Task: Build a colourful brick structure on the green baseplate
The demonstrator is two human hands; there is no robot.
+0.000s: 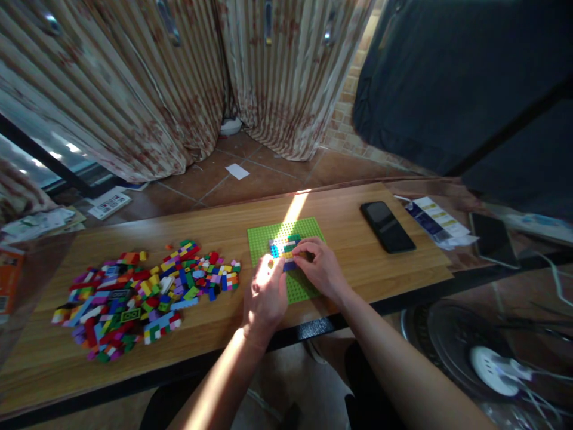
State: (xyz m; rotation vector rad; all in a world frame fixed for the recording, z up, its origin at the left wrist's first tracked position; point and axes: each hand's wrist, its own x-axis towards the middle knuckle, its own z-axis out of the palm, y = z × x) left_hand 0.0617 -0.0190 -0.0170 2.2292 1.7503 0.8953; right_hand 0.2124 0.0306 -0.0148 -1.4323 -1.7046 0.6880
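Observation:
A green studded baseplate [299, 232] lies on the wooden table [349, 257] in front of me. A small cluster of coloured bricks [283, 246] stands on it, with blue, yellow, green and white pieces. My left hand [265, 297] rests at the plate's near left edge, fingers curled against the cluster. My right hand [319, 267] lies over the plate's right part, fingertips pinched on the cluster's right side. What exactly each hand pinches is hidden by the fingers.
A big heap of loose coloured bricks [138, 292] covers the table's left. A black phone [387, 226] lies to the right, then a leaflet [436, 222] and a second phone [492, 240]. A fan [483, 352] stands on the floor at right. Curtains hang behind.

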